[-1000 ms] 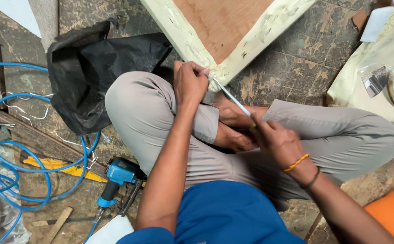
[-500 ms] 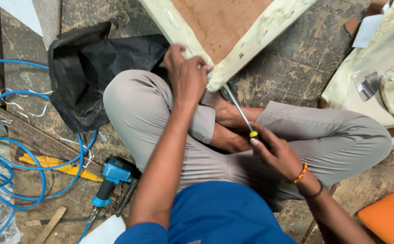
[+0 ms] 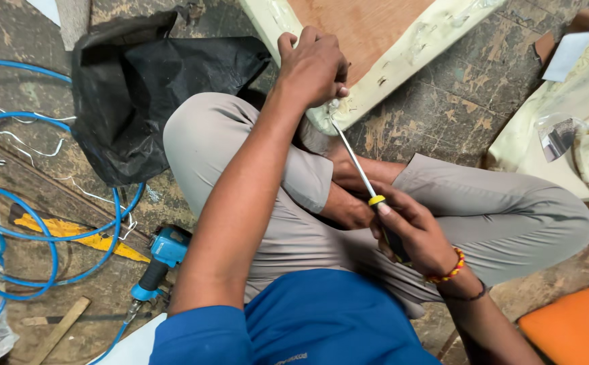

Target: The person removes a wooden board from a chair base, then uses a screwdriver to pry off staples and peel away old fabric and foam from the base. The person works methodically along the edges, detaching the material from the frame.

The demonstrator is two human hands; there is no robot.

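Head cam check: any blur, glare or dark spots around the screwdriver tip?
Head view: even, soft light; screwdriver shaft sharp, slight shine, its tip at the panel corner beside the left hand; right hand crisp; black bag loses detail in its folds; mild wide-angle bending at edges.

Light even, moderately bright, diffuse, seemingly from overhead. Shadows soft: faint one under left forearm across grey trousers, darker pocket beneath black plastic sheet. Mild glare on clear wrapping at right edge and on screwdriver shaft. Focus sharp centre; slight softness at corners. Wide-angle bend noticeable at frame edges. No motion blur on hands.
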